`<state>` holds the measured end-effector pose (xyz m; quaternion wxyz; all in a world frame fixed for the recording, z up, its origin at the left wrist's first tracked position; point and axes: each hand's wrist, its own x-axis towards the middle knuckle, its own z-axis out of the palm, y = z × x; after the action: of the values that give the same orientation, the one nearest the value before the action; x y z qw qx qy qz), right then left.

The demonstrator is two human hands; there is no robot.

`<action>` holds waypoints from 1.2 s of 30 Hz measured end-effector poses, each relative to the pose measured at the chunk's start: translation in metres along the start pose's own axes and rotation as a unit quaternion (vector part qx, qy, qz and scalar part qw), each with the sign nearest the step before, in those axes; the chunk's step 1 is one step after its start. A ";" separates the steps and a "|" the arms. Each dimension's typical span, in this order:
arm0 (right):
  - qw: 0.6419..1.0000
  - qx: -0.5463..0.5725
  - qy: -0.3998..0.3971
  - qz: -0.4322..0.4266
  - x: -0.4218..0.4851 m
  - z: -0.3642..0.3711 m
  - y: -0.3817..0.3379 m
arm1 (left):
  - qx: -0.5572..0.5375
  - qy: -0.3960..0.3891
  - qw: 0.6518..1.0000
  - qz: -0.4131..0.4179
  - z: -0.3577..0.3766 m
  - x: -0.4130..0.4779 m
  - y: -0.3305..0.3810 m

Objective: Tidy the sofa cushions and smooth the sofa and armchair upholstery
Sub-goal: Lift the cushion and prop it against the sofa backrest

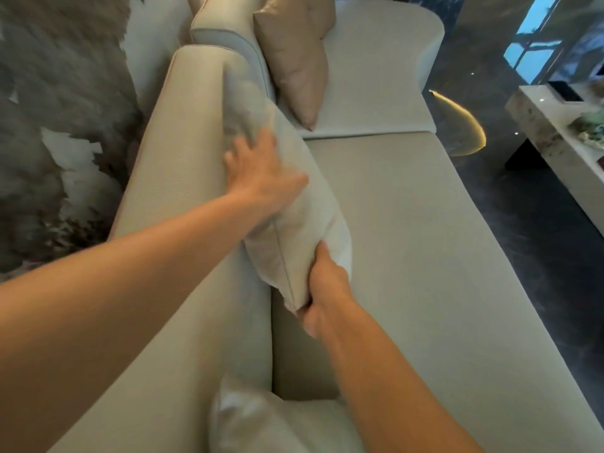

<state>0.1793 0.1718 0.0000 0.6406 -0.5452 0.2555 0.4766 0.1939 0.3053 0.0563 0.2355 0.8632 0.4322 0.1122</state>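
Dark glossy floor [536, 263], white table [562, 165]

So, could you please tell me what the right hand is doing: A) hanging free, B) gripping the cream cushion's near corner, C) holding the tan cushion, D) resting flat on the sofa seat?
B: the right hand grips the near lower corner of the cream cushion, while the left hand rests on its upper part.

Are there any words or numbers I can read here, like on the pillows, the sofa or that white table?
No text can be read anywhere.
The cream cushion, the tan cushion and the sofa are plain, with no label or print showing.
The things on the white table are too small and blurred to tell if they carry any words.
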 end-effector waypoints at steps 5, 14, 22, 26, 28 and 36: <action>0.998 0.033 -0.035 0.043 0.007 0.019 0.014 | 0.011 -0.070 0.997 0.036 0.027 -0.024 -0.047; 0.996 0.027 -0.060 0.065 0.010 0.001 -0.003 | -0.068 -0.070 0.995 0.002 0.039 -0.018 -0.015; 0.996 0.008 -0.066 0.060 0.001 -0.035 -0.009 | -0.052 -0.092 0.994 -0.012 0.046 -0.041 0.009; 0.993 -0.047 -0.089 0.061 -0.010 -0.048 -0.003 | -0.041 -0.073 0.996 0.012 0.040 -0.054 0.006; 0.992 -0.074 -0.086 0.053 -0.021 -0.052 0.000 | -0.025 -0.076 0.996 0.043 0.034 -0.070 -0.002; 0.960 -0.260 -0.053 -0.089 -0.141 -0.071 -0.035 | 0.180 -0.295 0.932 0.109 -0.057 -0.140 0.006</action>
<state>0.1659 0.0599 0.1159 0.5291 -0.6877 0.0389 0.4956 0.0911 0.2082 0.1096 0.1788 0.9273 0.2594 -0.2021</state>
